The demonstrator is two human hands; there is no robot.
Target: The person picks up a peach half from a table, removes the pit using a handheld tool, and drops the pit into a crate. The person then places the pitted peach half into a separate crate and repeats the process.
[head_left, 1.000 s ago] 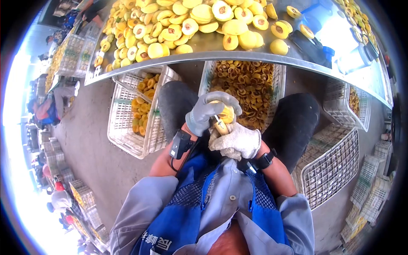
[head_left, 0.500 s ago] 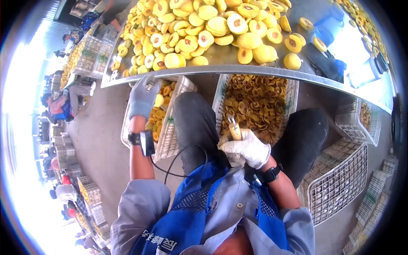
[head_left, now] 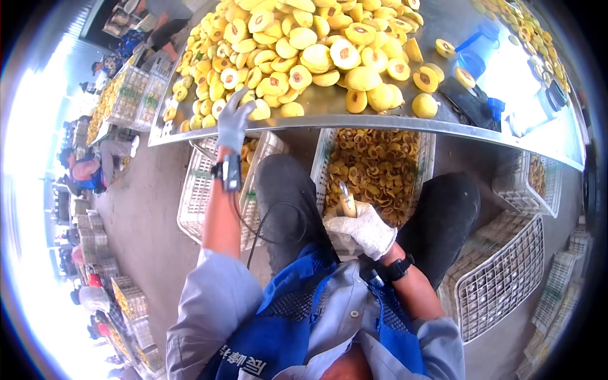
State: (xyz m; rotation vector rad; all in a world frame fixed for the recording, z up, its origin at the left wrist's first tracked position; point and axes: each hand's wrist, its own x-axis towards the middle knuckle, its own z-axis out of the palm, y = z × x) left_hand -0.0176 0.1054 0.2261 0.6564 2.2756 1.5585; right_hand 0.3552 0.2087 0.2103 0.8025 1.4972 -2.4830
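Observation:
My left hand [head_left: 234, 123], in a grey glove, reaches over the near edge of the metal table [head_left: 354, 120]. Its fingers are apart beside a yellow peach half [head_left: 260, 109] at the front of the heap; no fruit shows in its grasp. Halved yellow peaches [head_left: 304, 38], several with brown centres showing, are piled on the tabletop. My right hand [head_left: 368, 233], in a white knit glove, is closed round a wooden-handled pitting tool [head_left: 348, 204] between my knees. The tool's curved metal tip points up, towards the table.
Below the table, a white crate [head_left: 427, 168] holds brownish peach scraps [head_left: 370, 168]. Another crate [head_left: 196, 206] with peach pieces stands under my left arm. At right are a blue scoop [head_left: 472, 62], a white jug [head_left: 538, 111] and a tipped crate [head_left: 503, 278]. Other people sit at far left.
My left hand has moved up from above the left crate to the peaches at the table edge. The peach piece beside it in that crate is out of sight. My right hand keeps its grip.

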